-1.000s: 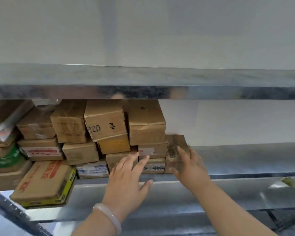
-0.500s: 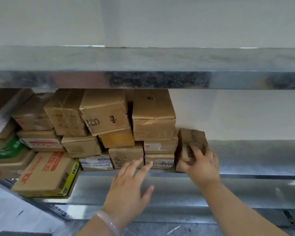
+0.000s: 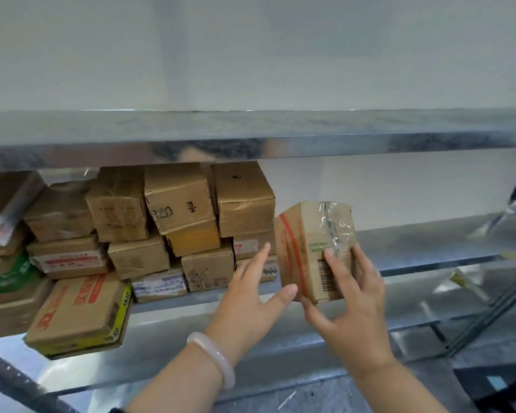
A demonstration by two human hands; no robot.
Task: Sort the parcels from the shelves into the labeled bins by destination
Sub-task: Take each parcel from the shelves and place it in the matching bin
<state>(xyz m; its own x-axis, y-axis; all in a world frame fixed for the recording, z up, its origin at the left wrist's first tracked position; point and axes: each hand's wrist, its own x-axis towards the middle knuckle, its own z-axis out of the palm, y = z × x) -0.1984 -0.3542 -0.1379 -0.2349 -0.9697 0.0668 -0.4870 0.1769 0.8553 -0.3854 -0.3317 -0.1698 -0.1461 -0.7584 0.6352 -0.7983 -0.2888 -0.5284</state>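
Observation:
A small brown cardboard parcel (image 3: 304, 242) with a red stripe, green print and a barcode is lifted off the middle metal shelf (image 3: 414, 245), tilted upright in front of it. My right hand (image 3: 346, 305) grips its lower right side, fingers over the barcode face. My left hand (image 3: 251, 302), with a pale bangle on the wrist, is spread open beside the parcel's left edge, thumb tip touching or almost touching its bottom corner. A stack of brown parcels (image 3: 179, 201) fills the shelf's left half.
A large flat box with red print and yellow trim (image 3: 81, 314) overhangs the shelf's front edge at the left. An upper metal shelf (image 3: 251, 138) runs just above the stack. A lower shelf (image 3: 280, 338) lies beneath my hands. A dark object (image 3: 498, 383) sits at bottom right.
My right hand has pulled the small parcel off the shelf, out and up to the right of the stack. My left hand has come across toward the parcel's left side.

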